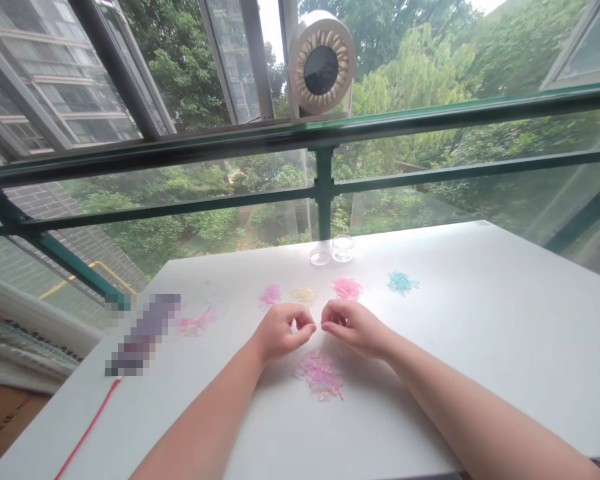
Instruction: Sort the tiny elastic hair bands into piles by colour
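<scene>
Both hands meet over the middle of the white table, fingertips almost touching. My left hand is closed in a pinch, thumb against forefinger. My right hand pinches in the same way, facing it. Whatever lies between the fingertips is too small to make out. Just below the hands is a mixed pile of thin pink and purple pieces. Beyond them lie a purple pile, a pale yellow pile partly behind the fingers, a bright pink pile and a turquoise pile.
A clear round container stands at the far edge beside a clear lid. More pink pieces are scattered at left, near a blurred-out object with a red cord. A green railing and a white round fan-like device are behind.
</scene>
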`<state>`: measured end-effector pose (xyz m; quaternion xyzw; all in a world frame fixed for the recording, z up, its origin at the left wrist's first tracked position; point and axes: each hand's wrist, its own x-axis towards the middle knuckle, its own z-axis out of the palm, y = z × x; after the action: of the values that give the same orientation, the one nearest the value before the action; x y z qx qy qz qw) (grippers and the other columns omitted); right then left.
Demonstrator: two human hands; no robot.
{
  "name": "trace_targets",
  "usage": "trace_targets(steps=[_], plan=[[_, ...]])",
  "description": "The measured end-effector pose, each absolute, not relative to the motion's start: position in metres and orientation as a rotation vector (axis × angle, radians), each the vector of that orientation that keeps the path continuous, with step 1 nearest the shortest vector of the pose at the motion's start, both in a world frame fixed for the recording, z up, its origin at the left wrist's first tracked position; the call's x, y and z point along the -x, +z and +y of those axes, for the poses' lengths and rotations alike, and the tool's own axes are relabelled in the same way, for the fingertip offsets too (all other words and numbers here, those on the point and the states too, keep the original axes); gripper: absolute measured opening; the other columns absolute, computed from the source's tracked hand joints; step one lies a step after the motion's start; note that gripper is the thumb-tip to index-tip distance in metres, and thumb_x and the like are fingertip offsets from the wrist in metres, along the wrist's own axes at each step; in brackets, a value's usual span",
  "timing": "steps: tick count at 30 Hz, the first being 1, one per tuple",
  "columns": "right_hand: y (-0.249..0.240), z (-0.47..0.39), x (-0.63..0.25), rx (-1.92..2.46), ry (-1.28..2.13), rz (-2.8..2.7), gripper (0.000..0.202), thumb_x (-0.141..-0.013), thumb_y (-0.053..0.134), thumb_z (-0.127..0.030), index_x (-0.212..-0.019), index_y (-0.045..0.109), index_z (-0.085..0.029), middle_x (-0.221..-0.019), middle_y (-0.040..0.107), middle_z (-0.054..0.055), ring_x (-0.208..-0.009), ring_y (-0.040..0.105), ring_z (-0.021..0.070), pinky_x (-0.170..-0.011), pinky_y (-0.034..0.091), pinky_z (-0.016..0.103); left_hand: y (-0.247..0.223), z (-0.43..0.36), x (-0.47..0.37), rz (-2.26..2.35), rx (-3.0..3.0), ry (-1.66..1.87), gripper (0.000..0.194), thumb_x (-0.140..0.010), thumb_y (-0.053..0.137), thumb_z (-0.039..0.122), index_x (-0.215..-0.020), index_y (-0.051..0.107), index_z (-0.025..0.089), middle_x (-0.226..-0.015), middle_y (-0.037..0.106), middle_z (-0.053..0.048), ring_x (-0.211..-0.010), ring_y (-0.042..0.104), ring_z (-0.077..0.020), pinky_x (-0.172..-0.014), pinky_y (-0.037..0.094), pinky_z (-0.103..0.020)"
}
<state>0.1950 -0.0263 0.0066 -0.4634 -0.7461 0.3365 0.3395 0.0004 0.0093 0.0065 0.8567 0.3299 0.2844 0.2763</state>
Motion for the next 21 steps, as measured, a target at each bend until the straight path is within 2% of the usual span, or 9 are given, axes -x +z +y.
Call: trace_targets(steps=[5,12,21], plan=[[0.010,-0.027,-0.197,1.199,0.801,-1.970,0.006,-0.076,0.053,-0.014,-0.071,0.055,-0.017,-0.069,0.058,0.001,-0.062,0.049,0.0116,-0.058,0.039,0.024,0.009,0.008,0.000,0.857,-2.330,0.861,0.008,-0.072,0.056,0.015,-0.067,0.063,0.015,-0.063,0.063,0.000,-0.059,0.054,-0.0087,-0.060,0.040,-0.022],[0.017,-0.024,-0.215,1.283,0.661,-1.959,0.012,-0.082,0.049,-0.022,-0.071,0.054,-0.019,-0.063,0.053,-0.001,-0.059,0.047,0.0126,-0.057,0.037,0.026,0.011,0.010,0.002,0.937,-2.237,1.122,0.007,-0.068,0.057,0.014,-0.061,0.060,0.015,-0.059,0.062,-0.001,-0.056,0.052,-0.0095,-0.058,0.043,-0.022],[-0.004,-0.028,-0.208,1.229,0.793,-2.099,0.020,-0.087,0.046,-0.034,-0.075,0.053,-0.020,-0.066,0.055,0.002,-0.060,0.050,0.0149,-0.056,0.040,0.027,-0.004,0.009,-0.017,0.714,-2.322,0.893,0.009,-0.071,0.059,0.022,-0.070,0.065,0.015,-0.067,0.065,-0.001,-0.063,0.055,-0.0099,-0.066,0.047,-0.021]])
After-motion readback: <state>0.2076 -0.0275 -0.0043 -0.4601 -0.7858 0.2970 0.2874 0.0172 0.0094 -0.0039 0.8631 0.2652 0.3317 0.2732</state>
